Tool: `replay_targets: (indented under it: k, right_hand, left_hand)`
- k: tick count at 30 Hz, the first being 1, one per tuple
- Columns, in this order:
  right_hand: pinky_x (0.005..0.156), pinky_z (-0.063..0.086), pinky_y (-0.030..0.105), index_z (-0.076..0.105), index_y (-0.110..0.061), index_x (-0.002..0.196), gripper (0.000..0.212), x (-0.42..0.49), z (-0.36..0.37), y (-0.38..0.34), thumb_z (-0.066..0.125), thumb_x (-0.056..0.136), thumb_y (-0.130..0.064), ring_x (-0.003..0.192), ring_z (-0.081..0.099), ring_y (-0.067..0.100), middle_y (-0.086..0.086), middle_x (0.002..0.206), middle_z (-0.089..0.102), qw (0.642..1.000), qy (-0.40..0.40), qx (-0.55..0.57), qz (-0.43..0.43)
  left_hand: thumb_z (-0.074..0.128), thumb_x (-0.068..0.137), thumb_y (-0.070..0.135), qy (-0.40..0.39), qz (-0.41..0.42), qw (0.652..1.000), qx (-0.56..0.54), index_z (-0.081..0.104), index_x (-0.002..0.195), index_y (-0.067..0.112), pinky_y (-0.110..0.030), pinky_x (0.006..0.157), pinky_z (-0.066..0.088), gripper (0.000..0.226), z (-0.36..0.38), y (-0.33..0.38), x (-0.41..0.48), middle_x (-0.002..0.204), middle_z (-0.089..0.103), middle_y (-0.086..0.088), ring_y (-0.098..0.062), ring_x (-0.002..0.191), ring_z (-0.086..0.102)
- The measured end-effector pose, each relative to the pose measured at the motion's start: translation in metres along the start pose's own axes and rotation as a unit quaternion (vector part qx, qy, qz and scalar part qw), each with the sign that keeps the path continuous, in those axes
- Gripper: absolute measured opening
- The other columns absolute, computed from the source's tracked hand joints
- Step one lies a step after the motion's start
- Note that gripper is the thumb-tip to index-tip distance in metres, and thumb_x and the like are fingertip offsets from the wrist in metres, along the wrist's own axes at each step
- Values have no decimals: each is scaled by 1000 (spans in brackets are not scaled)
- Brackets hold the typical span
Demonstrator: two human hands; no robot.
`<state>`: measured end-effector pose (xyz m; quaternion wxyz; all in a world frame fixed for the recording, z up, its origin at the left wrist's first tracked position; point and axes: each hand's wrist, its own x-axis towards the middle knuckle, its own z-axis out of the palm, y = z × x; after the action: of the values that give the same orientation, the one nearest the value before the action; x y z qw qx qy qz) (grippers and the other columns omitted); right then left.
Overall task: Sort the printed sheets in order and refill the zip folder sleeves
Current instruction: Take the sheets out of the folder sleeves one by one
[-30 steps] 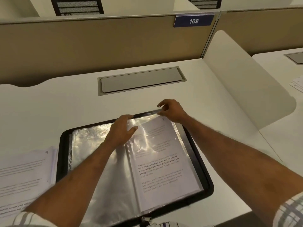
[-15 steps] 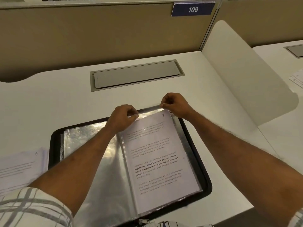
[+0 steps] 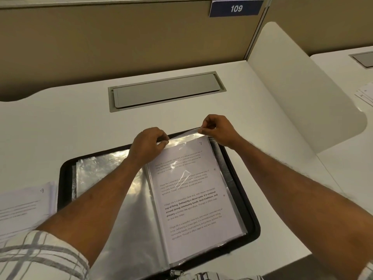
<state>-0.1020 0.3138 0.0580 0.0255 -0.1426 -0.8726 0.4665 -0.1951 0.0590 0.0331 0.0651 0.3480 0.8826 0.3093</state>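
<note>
A black zip folder (image 3: pixel 254 225) lies open on the desk before me, its clear plastic sleeves (image 3: pixel 113 188) spread flat. A printed sheet (image 3: pixel 191 190) marked 7 sits in the right-hand sleeve. My left hand (image 3: pixel 148 145) pinches the top edge of that sleeve near the spine. My right hand (image 3: pixel 215 128) pinches the same top edge at its far right corner, lifting the plastic slightly. A stack of loose printed sheets (image 3: pixel 24 207), the top one marked 9, lies on the desk left of the folder.
A grey cable hatch (image 3: pixel 167 90) is set into the desk beyond the folder. A white curved divider (image 3: pixel 298 93) stands on the right, with more papers (image 3: pixel 366 93) on the neighbouring desk. A tan partition with a sign reading 109 (image 3: pixel 236 8) closes the back.
My left hand went from lying flat on the sleeve to pinching its top edge. The right hand kept its pinch at the far corner. The view tilted down a little.
</note>
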Motion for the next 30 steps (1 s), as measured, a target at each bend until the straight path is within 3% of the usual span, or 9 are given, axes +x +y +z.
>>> replay_targets:
  k: [4, 8, 11, 18, 23, 28, 30]
  right_hand:
    - [79, 55, 30, 65, -11, 97, 20, -2, -1, 2, 78, 84, -18, 80, 63, 12, 0, 87, 68, 1000, 10, 13, 2]
    - [79, 52, 22, 64, -11, 106, 26, -4, -2, 7, 76, 85, -20, 85, 63, 12, 3, 96, 68, 999, 49, 10, 9]
    - [79, 51, 23, 64, -9, 108, 25, -5, -2, 12, 74, 87, -18, 84, 62, 12, 4, 98, 68, 998, 62, 9, 21]
    - [80, 55, 29, 66, -12, 105, 22, -9, 1, 27, 74, 86, -18, 85, 68, 19, 3, 93, 70, 997, 54, 14, 45]
    - [71, 51, 14, 66, -8, 107, 23, -12, 3, 30, 74, 87, -17, 80, 65, 13, 0, 92, 69, 997, 61, 20, 53]
    - [81, 56, 28, 67, -12, 105, 21, -8, 4, 33, 73, 88, -22, 84, 67, 16, -3, 91, 69, 996, 69, 21, 61]
    - [83, 57, 32, 67, -13, 103, 18, -7, 6, 35, 71, 90, -25, 86, 68, 16, -1, 92, 71, 995, 71, 29, 62]
  left_hand:
    - [71, 86, 24, -12, 21, 1000, 7, 70, 86, 22, -36, 79, 52, 2, 2, -3, -2, 85, 60, 12, -10, 84, 57]
    - [71, 87, 28, -72, -26, 996, -44, 68, 87, 21, -41, 86, 53, 7, 6, -5, 0, 87, 66, 9, -11, 86, 61]
    - [71, 86, 34, -117, -59, 990, -53, 66, 82, 27, -43, 90, 52, 10, 9, -6, 2, 84, 68, 10, -12, 83, 64]
    - [76, 81, 46, -201, -57, 976, -60, 66, 82, 30, -39, 82, 55, 19, 13, 1, 13, 85, 69, 9, -14, 82, 65]
    - [76, 81, 45, -240, -57, 966, -76, 69, 81, 20, -22, 72, 44, 25, 12, 8, 19, 86, 69, 6, -5, 80, 61]
    - [73, 84, 46, -246, -81, 961, -96, 77, 81, 18, -24, 65, 44, 29, 11, 8, 25, 77, 70, 11, -9, 71, 61]
    - [73, 84, 46, -234, -90, 961, -118, 79, 82, 18, -29, 62, 42, 29, 8, 8, 28, 75, 72, 2, -16, 65, 56]
